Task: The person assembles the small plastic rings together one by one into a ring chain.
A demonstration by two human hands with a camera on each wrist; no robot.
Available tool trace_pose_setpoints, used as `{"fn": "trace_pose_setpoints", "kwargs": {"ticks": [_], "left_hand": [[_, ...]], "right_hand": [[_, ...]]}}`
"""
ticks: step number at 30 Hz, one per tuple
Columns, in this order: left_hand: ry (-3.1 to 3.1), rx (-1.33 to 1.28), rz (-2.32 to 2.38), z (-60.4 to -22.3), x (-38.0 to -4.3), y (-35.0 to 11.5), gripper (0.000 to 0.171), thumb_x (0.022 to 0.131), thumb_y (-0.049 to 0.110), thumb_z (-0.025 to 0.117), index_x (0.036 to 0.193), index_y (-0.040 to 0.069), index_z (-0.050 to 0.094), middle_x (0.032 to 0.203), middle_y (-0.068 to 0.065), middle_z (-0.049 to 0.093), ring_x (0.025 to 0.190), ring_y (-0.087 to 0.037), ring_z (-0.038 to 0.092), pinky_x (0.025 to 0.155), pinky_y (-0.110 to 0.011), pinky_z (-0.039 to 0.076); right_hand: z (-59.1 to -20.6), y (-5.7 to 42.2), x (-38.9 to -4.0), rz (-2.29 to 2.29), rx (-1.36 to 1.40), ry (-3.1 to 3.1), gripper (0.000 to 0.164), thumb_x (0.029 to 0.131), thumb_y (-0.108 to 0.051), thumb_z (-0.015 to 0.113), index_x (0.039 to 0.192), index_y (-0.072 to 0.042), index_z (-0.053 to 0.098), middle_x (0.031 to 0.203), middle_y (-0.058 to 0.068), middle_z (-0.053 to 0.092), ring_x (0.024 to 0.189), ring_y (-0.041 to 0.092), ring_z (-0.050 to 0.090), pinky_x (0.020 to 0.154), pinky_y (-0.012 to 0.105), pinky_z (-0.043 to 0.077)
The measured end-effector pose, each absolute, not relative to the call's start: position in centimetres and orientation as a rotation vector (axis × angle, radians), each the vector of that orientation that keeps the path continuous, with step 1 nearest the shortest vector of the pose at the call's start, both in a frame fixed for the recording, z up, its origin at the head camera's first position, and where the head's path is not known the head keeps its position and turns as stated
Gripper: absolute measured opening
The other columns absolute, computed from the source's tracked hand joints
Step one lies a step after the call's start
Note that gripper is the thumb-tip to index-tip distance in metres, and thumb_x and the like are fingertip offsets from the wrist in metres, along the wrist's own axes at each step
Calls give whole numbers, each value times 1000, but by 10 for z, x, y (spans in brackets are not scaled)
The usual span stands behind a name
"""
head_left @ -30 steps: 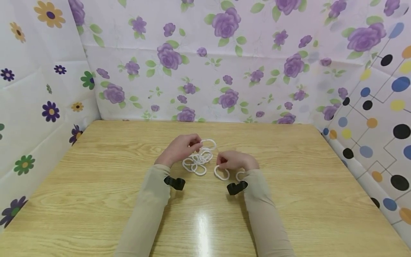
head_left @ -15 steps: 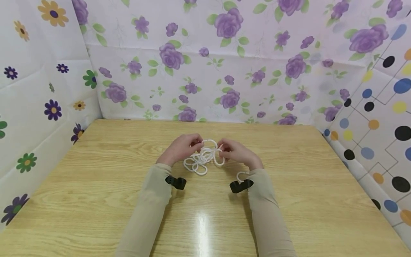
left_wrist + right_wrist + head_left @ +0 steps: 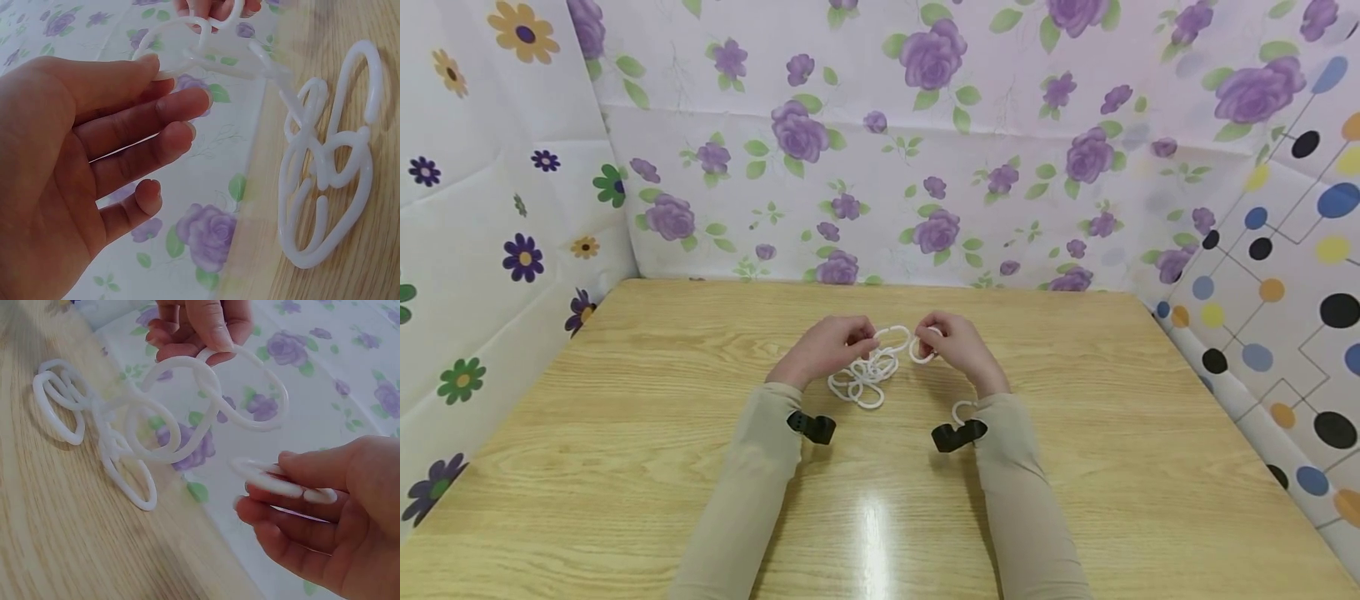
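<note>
My left hand (image 3: pixel 827 346) pinches the end link (image 3: pixel 253 427) of a chain of white plastic C-shaped links between thumb and index finger; its other fingers are loosely bent. Several joined links (image 3: pixel 306 257) hang from it and lie heaped on the table. My right hand (image 3: pixel 961 346) pinches a single white link (image 3: pixel 265 480) between thumb and fingers, and a small gap shows in its ring. This link is raised close to the chain's end link, apart from it in the right wrist view.
Another loose white link (image 3: pixel 957 410) lies on the wooden table (image 3: pixel 1120 433) by my right wrist, partly hidden by the wrist camera (image 3: pixel 958 436). Floral sheeting (image 3: pixel 865 192) stands behind the table, with patterned sheeting on both sides.
My right hand has lifted the single link off the table and carried it away from me, up beside the chain's end. The left hand has barely moved, still pinching its link.
</note>
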State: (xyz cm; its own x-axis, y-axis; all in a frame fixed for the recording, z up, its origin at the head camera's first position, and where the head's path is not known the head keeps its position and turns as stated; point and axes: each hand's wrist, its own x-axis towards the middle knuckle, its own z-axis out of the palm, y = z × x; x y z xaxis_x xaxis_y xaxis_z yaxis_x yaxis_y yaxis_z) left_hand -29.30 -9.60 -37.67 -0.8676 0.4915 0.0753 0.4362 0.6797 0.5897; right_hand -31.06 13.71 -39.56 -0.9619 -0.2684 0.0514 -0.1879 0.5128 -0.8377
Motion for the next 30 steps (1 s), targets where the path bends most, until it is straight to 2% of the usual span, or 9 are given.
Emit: {"fn": "trace_pose_setpoints", "kwargs": {"ticks": [4, 10, 17, 23, 30], "left_hand": [[2793, 775, 958, -377, -292, -96, 21, 100, 28, 54, 106, 12, 65, 92, -4, 71, 80, -14, 62, 76, -33, 50], [2786, 795, 951, -378, -293, -95, 18, 100, 27, 55, 105, 13, 65, 94, -8, 71, 81, -14, 62, 78, -34, 51], [2790, 818, 938, -380, -294, -93, 17, 99, 27, 56, 102, 14, 65, 88, 0, 69, 78, -12, 62, 76, -32, 51], [2775, 805, 926, -381, -294, -91, 16, 99, 28, 56, 99, 15, 65, 85, 0, 68, 74, -12, 60, 71, -30, 49], [2786, 825, 899, -380, -294, -90, 16, 99, 28, 56, 98, 14, 64, 84, -1, 67, 72, -12, 57, 68, -29, 47]], "right_hand": [[-396, 136, -310, -1414, -398, 2730, 17, 100, -18, 54, 102, -3, 61, 82, 11, 68, 80, 23, 62, 73, 29, 46], [-398, 137, -311, -1573, -356, 2593, 16, 100, -11, 52, 108, 1, 57, 89, 13, 66, 92, 34, 61, 79, 38, 52], [-392, 136, -311, -1892, -334, 2303, 13, 100, -4, 47, 109, 5, 48, 82, 8, 60, 74, 15, 65, 67, 27, 56], [-388, 137, -311, -1999, -386, 2206, 6, 100, -3, 46, 105, 0, 47, 78, 5, 59, 71, 13, 68, 63, 25, 55], [-385, 131, -308, -2028, -519, 2086, 6, 99, -1, 45, 104, 1, 46, 80, 6, 60, 77, 14, 70, 69, 26, 56]]}}
